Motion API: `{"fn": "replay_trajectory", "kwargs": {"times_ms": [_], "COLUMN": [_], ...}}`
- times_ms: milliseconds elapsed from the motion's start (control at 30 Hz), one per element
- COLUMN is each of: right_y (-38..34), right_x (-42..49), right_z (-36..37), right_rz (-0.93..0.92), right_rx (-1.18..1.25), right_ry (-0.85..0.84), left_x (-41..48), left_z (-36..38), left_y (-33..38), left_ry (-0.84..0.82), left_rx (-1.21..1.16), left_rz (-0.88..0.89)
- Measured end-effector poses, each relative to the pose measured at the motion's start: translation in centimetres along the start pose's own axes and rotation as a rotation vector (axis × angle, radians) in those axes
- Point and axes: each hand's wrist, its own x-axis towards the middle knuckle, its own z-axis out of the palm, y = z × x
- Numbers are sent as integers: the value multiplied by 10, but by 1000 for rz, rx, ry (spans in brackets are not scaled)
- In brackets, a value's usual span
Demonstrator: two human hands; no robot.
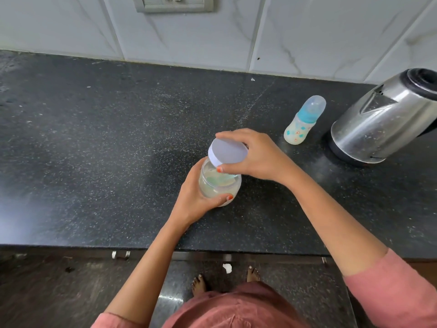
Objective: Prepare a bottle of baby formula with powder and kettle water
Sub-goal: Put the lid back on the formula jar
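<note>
The left hand point(196, 197) is wrapping its grip around the jar point(220, 183) of powder, clamped on the clear wall, with the jar's base seemingly resting on the dark surface point(94, 138) near its front edge. The right hand point(255, 157) is gripping the white lid point(228, 152) from above, fingertips spread around its rim and closed on it; the lid is sitting tilted over the mouth, touching or just above it, so it is either coming off or going on, and which one cannot be told. Inside, pale powder is lying low, with what looks like a green scoop on it. The bottle point(303, 120) is standing upright well to the right, capped, with a blue collar, just beside the steel kettle point(383, 119); its milky wall is not showing whether anything is in it. To do this step well, the left hand should be pinning the jar flat against the surface while the right is turning or lifting the lid level, not at a slant, since a tilted lid is likely to bind on the thread or jerk free and puff powder out. If opening, the lid is best set down top-down close by, and the bottle brought nearer before scooping, to shorten the carry.
</note>
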Motion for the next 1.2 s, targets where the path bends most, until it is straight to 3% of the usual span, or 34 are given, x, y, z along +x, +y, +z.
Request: {"fn": "replay_trajectory", "kwargs": {"times_ms": [400, 733, 933, 1033, 1200], "right_y": [-13, -26, -24, -22, -25], "right_x": [-12, -13, -16, -11, 7], "right_z": [19, 29, 3, -4, 2], "right_rz": [-66, 57, 155, 88, -129], "right_rx": [-337, -505, -429, -467, -467], "right_ry": [-111, -69, -197, -206, -507], "left_x": [-2, -1, -1, 0, 0], "left_z": [2, 3, 2, 2, 2], "left_y": [0, 1, -1, -3, -5], "left_ry": [16, 14, 29, 24, 12], "left_rx": [-1, -22, -13, -9, -2], "left_rz": [-29, -47, -3, -2, -21]}}
